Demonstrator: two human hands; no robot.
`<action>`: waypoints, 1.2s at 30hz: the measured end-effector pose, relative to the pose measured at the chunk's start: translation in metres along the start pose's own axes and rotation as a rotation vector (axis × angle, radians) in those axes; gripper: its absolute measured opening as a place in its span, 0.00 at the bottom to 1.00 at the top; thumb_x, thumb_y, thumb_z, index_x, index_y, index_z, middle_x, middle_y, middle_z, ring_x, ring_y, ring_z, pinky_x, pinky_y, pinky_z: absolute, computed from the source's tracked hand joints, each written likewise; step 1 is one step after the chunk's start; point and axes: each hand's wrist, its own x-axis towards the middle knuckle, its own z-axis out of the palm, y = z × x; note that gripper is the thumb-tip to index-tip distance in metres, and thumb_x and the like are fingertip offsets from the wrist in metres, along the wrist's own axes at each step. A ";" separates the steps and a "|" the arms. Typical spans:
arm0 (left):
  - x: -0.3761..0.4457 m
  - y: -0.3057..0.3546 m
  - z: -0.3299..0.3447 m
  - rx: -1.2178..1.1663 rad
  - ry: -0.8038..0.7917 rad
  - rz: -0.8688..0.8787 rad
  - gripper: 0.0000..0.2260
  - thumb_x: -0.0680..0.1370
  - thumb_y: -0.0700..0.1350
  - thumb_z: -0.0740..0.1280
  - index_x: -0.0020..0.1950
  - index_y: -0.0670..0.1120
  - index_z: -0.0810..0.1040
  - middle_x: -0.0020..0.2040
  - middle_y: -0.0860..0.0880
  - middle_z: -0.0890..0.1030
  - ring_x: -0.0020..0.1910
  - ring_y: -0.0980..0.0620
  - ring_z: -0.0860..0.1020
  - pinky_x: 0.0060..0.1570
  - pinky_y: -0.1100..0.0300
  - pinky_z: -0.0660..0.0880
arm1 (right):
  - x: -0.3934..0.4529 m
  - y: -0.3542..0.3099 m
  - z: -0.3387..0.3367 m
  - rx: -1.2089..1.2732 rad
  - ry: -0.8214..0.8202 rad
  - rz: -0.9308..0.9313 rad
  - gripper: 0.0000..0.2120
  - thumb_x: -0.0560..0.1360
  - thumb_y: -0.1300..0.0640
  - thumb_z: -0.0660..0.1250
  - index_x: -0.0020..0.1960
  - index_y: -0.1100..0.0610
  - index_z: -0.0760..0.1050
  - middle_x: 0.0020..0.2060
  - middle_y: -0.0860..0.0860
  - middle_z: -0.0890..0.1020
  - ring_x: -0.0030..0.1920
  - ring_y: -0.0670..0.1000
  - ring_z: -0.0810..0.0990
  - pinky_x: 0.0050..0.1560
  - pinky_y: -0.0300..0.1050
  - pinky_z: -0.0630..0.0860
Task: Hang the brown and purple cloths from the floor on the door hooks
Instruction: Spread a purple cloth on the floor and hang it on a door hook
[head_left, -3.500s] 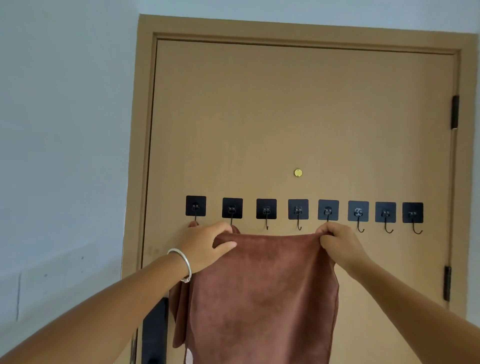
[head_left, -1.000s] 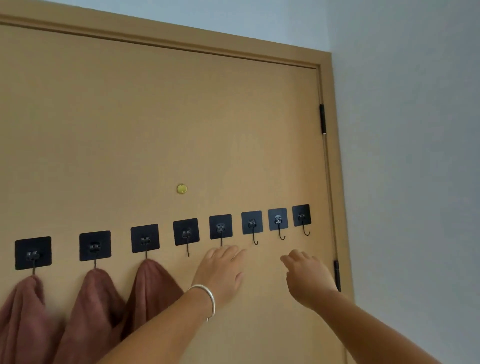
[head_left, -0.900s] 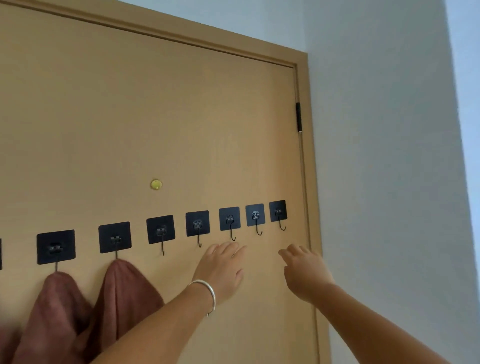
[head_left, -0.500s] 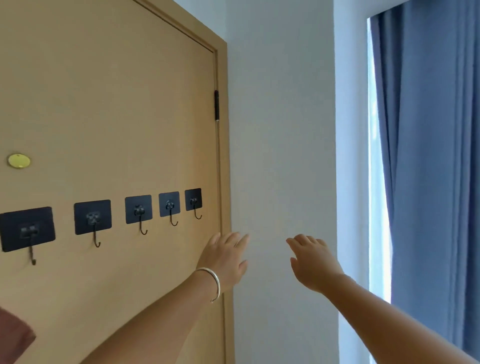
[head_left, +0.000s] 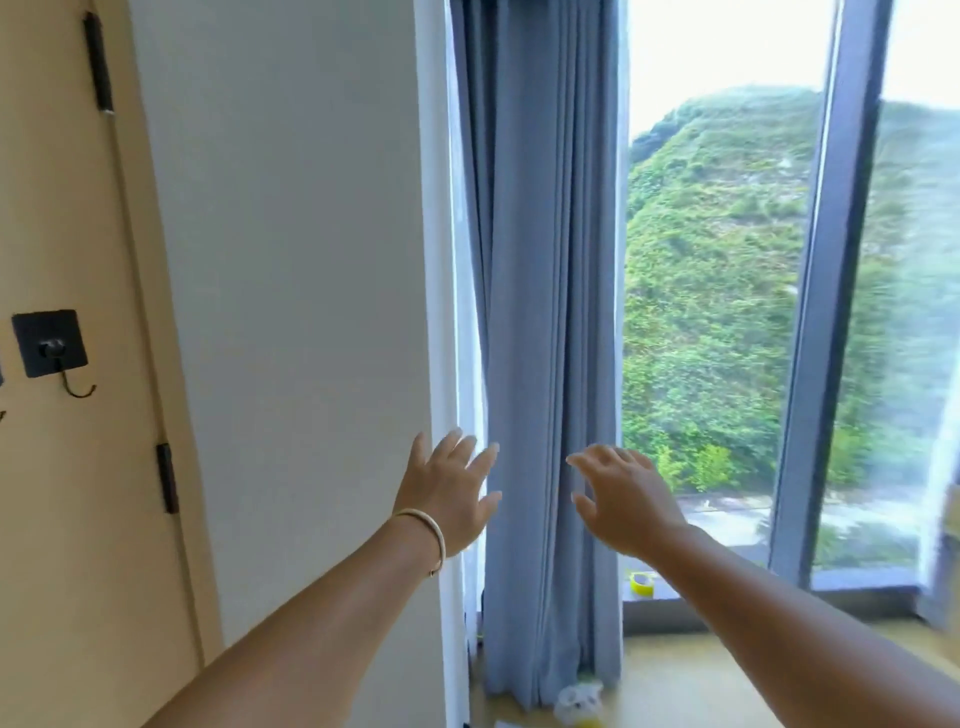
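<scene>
Cloths: neither one in sight, so place relative to either hand cannot be told.

Door (head_left: 57, 519) at far left, tan, seen edge-on. One black hook (head_left: 52, 347) stuck to it, bare, curved tip pointing right. Sliver of a second hook's tip at the very left border. Two dark hinges (head_left: 167, 478) along the door's right edge, one high, one low. White wall (head_left: 291, 260) just right of the frame.

Left hand (head_left: 448, 500) raised in front of the wall's corner, back toward the camera, fingers straight and slightly spread, pointing up and to the right, gripping nothing. Thin bangle (head_left: 431, 535) round the wrist. Forearm rising from the lower left border.

Blue curtain (head_left: 540, 338) hanging in folds behind the gap between both hands, reaching the floor. Small white and yellow item (head_left: 579, 701) on the floor at its foot, too blurred to name.

Right hand (head_left: 621, 501) at the same height, near the left but apart, back up, fingers loosely bent and pointing left, thumb below, holding nothing. Forearm running to the lower right corner.

Yellow-green object (head_left: 642, 583) on the sill just below the right wrist. Window (head_left: 826, 364) at far right, dark upright frame, green hillside beyond the glass.
</scene>
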 end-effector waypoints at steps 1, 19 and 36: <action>0.004 0.019 0.002 -0.023 -0.001 0.043 0.27 0.80 0.60 0.53 0.78 0.54 0.54 0.77 0.49 0.60 0.77 0.49 0.52 0.73 0.42 0.44 | -0.018 0.015 -0.004 -0.033 -0.015 0.048 0.22 0.75 0.45 0.61 0.67 0.49 0.70 0.63 0.48 0.74 0.65 0.52 0.72 0.66 0.46 0.63; -0.056 0.381 -0.029 -0.593 -0.031 0.554 0.27 0.79 0.62 0.53 0.77 0.58 0.53 0.79 0.50 0.54 0.78 0.48 0.40 0.70 0.40 0.32 | -0.372 0.149 -0.109 -0.259 0.005 0.908 0.19 0.70 0.50 0.70 0.61 0.50 0.77 0.58 0.48 0.78 0.62 0.54 0.72 0.64 0.52 0.65; -0.138 0.606 -0.074 -0.753 -0.219 0.879 0.26 0.79 0.64 0.54 0.75 0.59 0.55 0.77 0.52 0.56 0.78 0.49 0.44 0.73 0.41 0.42 | -0.592 0.221 -0.166 -0.247 -0.001 1.354 0.19 0.73 0.47 0.68 0.62 0.49 0.76 0.62 0.48 0.76 0.66 0.52 0.69 0.68 0.52 0.63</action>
